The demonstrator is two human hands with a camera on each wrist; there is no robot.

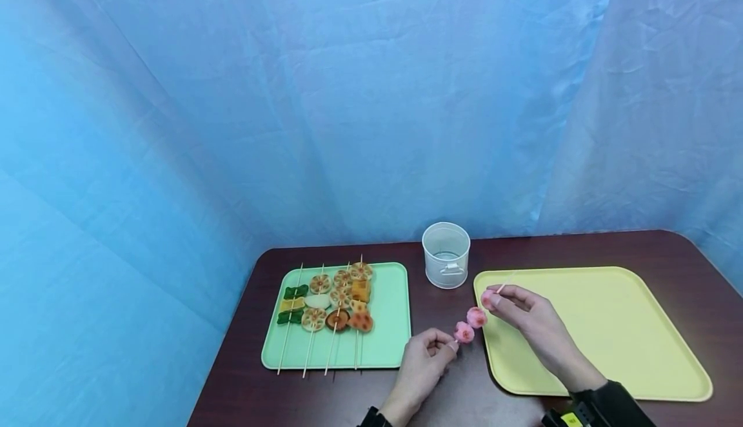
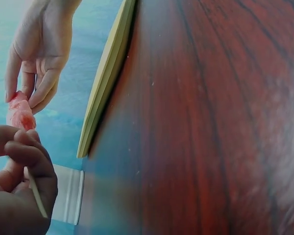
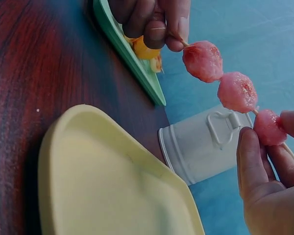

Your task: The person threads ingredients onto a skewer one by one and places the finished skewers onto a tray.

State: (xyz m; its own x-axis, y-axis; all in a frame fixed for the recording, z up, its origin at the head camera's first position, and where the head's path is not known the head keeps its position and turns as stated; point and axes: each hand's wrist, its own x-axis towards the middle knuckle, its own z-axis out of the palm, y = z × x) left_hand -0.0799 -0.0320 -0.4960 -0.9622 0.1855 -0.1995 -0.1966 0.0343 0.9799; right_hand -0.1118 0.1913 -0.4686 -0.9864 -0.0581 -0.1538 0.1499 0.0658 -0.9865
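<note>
Between the two hands a skewer of pink balls [image 1: 476,317] is held slantwise above the table, by the near left edge of the yellow tray [image 1: 604,330]. My left hand [image 1: 422,364] pinches the stick at its lower end, and a bit of bare stick [image 2: 37,198] sticks out of the fist in the left wrist view. The thumb and fingers of my right hand [image 1: 536,327] grip the uppermost ball [image 3: 269,128]. Two more balls on the stick are uncovered between the hands, one of them close to the left fingertips.
A green tray [image 1: 391,324] on the left bears several skewers [image 1: 313,319] of lotus slices, greens and other pieces. A white metal bucket [image 1: 445,256] stands behind, between both trays. The dark wooden table [image 1: 232,382] meets a blue cloth backdrop [image 1: 371,104].
</note>
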